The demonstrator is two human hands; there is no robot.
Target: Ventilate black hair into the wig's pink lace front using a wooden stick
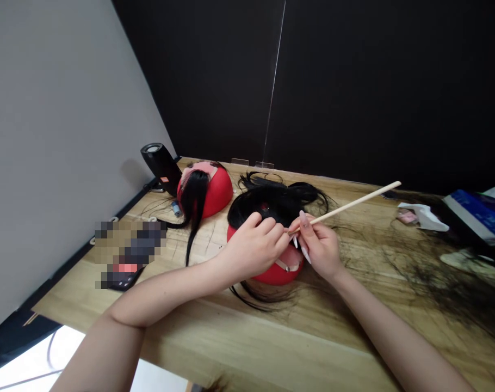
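A red dome-shaped wig block [277, 274] carries a wig of black hair [260, 199] with a light mesh edge. My right hand [320, 246] pinches a long, pale wooden-handled needle [356, 203] that slants up to the right. Its working tip is at the mesh between my hands, too small to make out. My left hand [259, 245] rests over the near left side of the block, fingers curled and closed. Whatever those fingers hold is hidden. Both hands nearly meet over the front of the block.
A second red wig block [222, 191] with black hair stands left, beside a black cylindrical speaker [160, 166] and a small thread spool [176, 208]. A phone [123, 279], partly blurred, lies at the left. Loose hair [447, 288], crumpled tissue [429, 216] and a blue package [474, 212] are right.
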